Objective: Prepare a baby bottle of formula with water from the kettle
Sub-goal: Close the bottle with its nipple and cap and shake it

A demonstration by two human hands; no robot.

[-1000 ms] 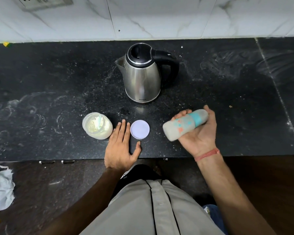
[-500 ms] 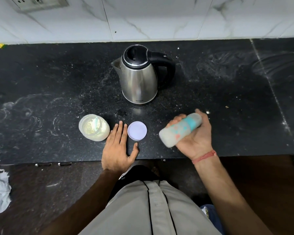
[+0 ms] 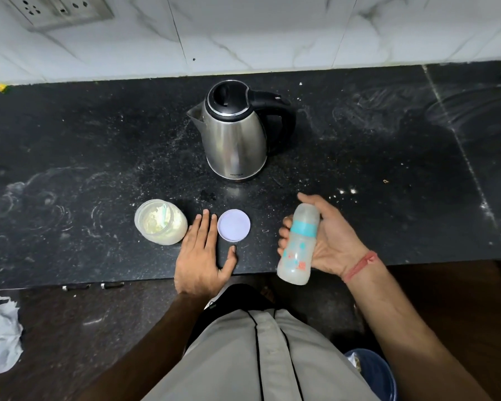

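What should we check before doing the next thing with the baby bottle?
1. Baby bottle held firmly in the right hand: ok.
2. Bottle's teal collar and cap on: ok.
3. Milky mix inside fully blended: cannot tell.
4. Formula jar closed: not ok, its lid lies on the counter.
5. Left hand free, flat beside the lid: ok.
6. Kettle lid shut: ok.

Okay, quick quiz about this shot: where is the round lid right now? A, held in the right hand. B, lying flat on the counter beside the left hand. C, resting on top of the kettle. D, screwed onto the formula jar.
B: the round lid lies flat on the counter just right of the left hand's fingers, while the formula jar stands open.
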